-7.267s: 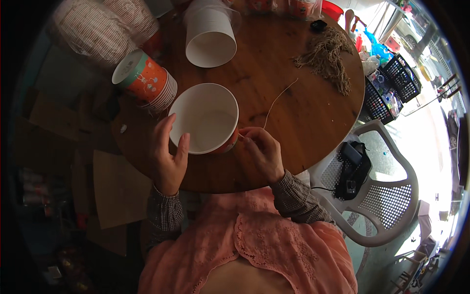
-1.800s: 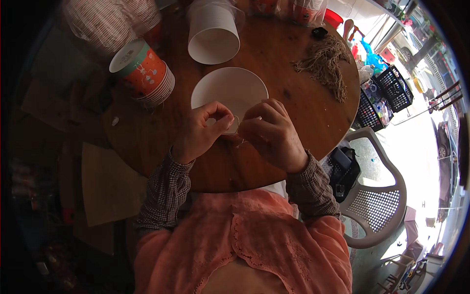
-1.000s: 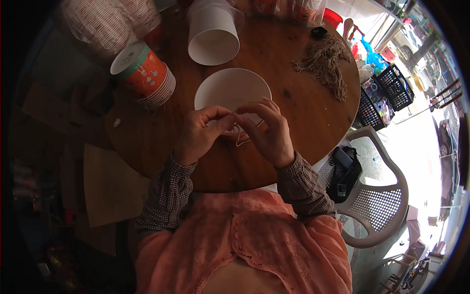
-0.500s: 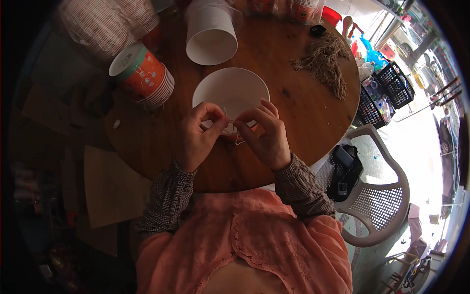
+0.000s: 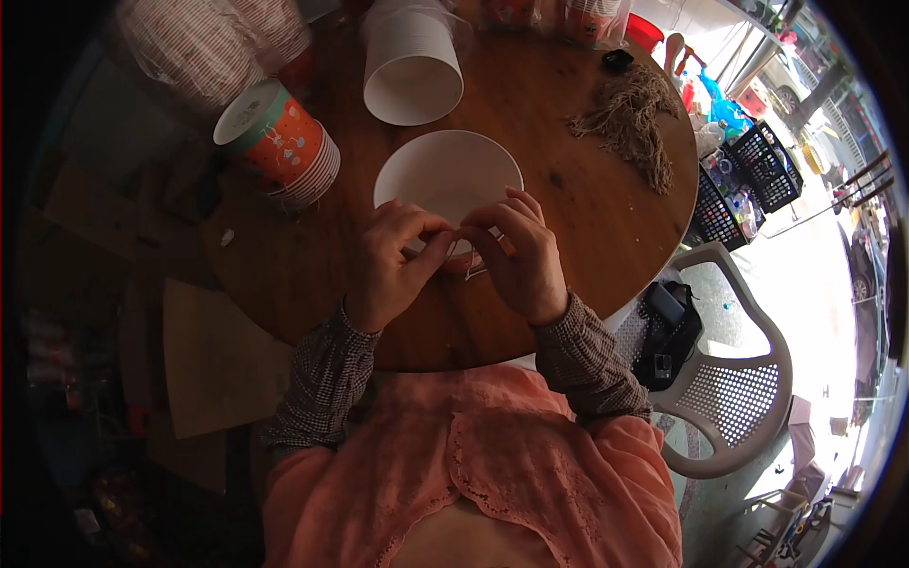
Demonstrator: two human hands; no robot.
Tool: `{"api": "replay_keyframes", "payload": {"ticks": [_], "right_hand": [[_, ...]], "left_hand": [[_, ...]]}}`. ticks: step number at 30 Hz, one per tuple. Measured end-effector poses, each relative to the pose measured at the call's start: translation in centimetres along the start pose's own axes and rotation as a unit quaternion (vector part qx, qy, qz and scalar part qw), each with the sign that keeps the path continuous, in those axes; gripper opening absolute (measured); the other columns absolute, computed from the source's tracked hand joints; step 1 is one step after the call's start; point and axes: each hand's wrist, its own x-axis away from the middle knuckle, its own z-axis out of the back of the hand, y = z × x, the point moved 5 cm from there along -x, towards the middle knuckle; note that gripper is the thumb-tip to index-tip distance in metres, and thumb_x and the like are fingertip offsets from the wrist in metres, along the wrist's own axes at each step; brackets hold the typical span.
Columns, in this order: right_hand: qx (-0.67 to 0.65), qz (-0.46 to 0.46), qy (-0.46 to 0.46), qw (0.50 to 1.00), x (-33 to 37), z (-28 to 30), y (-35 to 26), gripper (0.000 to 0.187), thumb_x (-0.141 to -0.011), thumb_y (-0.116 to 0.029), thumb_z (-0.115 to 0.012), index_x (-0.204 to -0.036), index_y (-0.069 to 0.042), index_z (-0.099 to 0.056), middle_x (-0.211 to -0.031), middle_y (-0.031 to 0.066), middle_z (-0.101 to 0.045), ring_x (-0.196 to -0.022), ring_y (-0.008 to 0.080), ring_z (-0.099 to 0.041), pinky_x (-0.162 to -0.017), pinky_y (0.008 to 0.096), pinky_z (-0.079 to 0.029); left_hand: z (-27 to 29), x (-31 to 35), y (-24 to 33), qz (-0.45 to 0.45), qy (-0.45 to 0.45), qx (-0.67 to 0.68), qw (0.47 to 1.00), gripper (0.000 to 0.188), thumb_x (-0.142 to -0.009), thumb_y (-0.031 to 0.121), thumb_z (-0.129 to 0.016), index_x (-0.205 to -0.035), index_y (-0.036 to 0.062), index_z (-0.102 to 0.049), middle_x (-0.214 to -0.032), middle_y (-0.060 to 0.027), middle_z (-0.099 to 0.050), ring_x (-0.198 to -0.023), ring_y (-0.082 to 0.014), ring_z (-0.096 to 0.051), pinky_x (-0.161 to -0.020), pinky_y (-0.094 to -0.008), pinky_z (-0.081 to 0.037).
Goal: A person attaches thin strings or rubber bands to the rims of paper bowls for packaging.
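Observation:
A white-lined paper bucket (image 5: 449, 172) stands on the round wooden table (image 5: 606, 237), its open mouth facing up toward me. At its near rim, my left hand (image 5: 390, 263) is closed in a pinch on a thin pale string. My right hand (image 5: 523, 265) pinches the same string (image 5: 473, 272) close by, and the fingertips of both hands nearly meet. A short loop of string hangs below the right fingers. Part of the bucket's orange outside shows behind the fingers; the hands hide the rest of its near side.
Left of the bucket is a stack of orange paper buckets (image 5: 284, 151); behind it, nested white ones (image 5: 414, 90). A bundle of beige strings (image 5: 625, 123) lies at the far right, near a small black object (image 5: 616, 61). A plastic chair (image 5: 748, 407) stands at the right.
My fingertips have drawn closer together, and my left fingers have curled further over the string. The right hand has shifted slightly right. The bucket stays nearly in place.

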Motion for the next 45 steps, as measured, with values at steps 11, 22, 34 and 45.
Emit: {"api": "replay_keyframes", "payload": {"ticks": [11, 22, 34, 45], "right_hand": [[0.010, 0.024, -0.022, 0.999, -0.1, -0.5, 0.1, 0.010, -0.084, -0.009, -0.066, -0.093, -0.008, -0.063, -0.088, 0.0047, -0.067, -0.089, 0.0252, -0.063, -0.103, 0.0453, -0.038], [-0.005, 0.062, 0.028, 0.998, 0.1, 0.2, -1.2, 0.017, -0.079, -0.004, -0.071, -0.095, -0.007, -0.065, -0.090, 0.0048, -0.067, -0.091, 0.0235, -0.064, -0.101, 0.0455, -0.041], [0.006, 0.056, 0.043, 0.997, -0.3, 0.2, -0.5, 0.012, -0.079, -0.006, -0.069, -0.091, -0.008, -0.064, -0.086, 0.0054, -0.064, -0.087, 0.0264, -0.061, -0.093, 0.0426, -0.045], [0.055, 0.007, 0.074, 0.996, 1.4, 1.1, -0.6, 0.014, -0.078, -0.004, -0.068, -0.091, -0.008, -0.064, -0.090, 0.0062, -0.062, -0.085, 0.0272, -0.056, -0.077, 0.0382, -0.045]], "left_hand": [[0.1, -0.1, -1.1, 0.088, -0.086, 0.204, 0.971, 0.009, -0.094, 0.009, -0.059, -0.097, 0.0007, -0.061, -0.095, -0.0013, -0.060, -0.089, -0.0066, -0.057, -0.079, -0.0227, -0.049], [-0.1, 0.1, -1.2, 0.188, -0.099, 0.307, 0.928, 0.016, -0.098, 0.015, -0.057, -0.100, 0.0004, -0.062, -0.092, 0.0019, -0.061, -0.088, -0.0033, -0.054, -0.080, -0.0195, -0.045], [-0.2, 0.1, -1.2, 0.153, -0.127, 0.244, 0.949, 0.012, -0.091, 0.006, -0.062, -0.102, -0.0001, -0.062, -0.099, 0.0002, -0.060, -0.090, -0.0055, -0.061, -0.072, -0.0204, -0.052], [0.2, 0.3, -0.9, 0.061, -0.006, 0.159, 0.985, 0.008, -0.080, -0.002, -0.058, -0.087, 0.0020, -0.057, -0.091, -0.0050, -0.056, -0.090, -0.0147, -0.057, -0.081, -0.0274, -0.047]]}}
